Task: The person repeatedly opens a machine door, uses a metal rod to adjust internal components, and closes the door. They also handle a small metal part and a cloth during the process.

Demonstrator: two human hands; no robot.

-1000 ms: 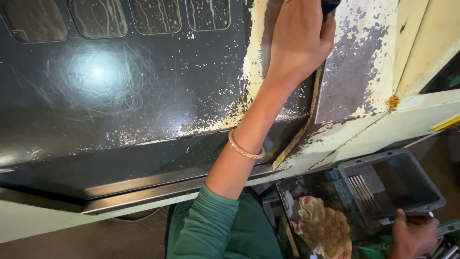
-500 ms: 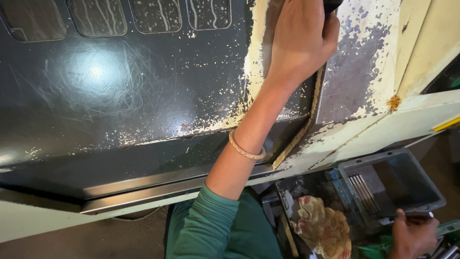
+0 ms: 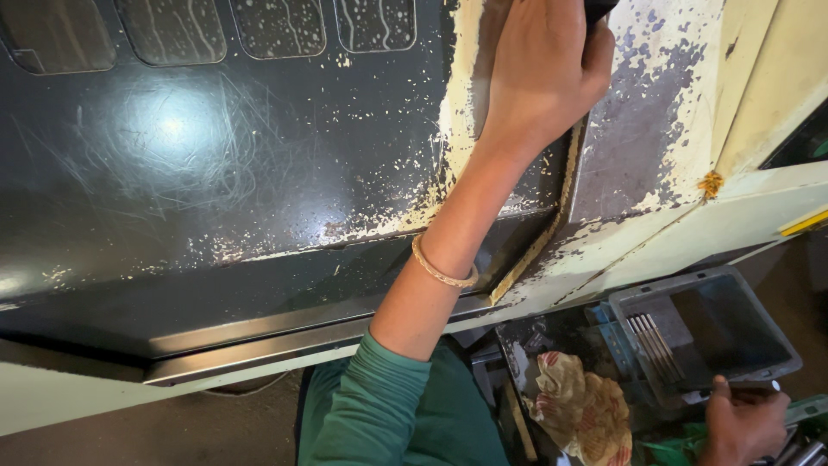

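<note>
While the left hand (image 3: 543, 78) is clenched round a dark handle (image 3: 597, 10) up at 1 o'clock on the machine door (image 3: 216, 173), the right hand (image 3: 742, 423) grips the grey tray (image 3: 707, 332) down at 4 o'clock.

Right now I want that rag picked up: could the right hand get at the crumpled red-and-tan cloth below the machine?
Probably yes. The right hand rests on the grey plastic tray beside the crumpled red-and-tan cloth, with nothing visible between them. The left hand is up on the chipped dark machine door.
</note>
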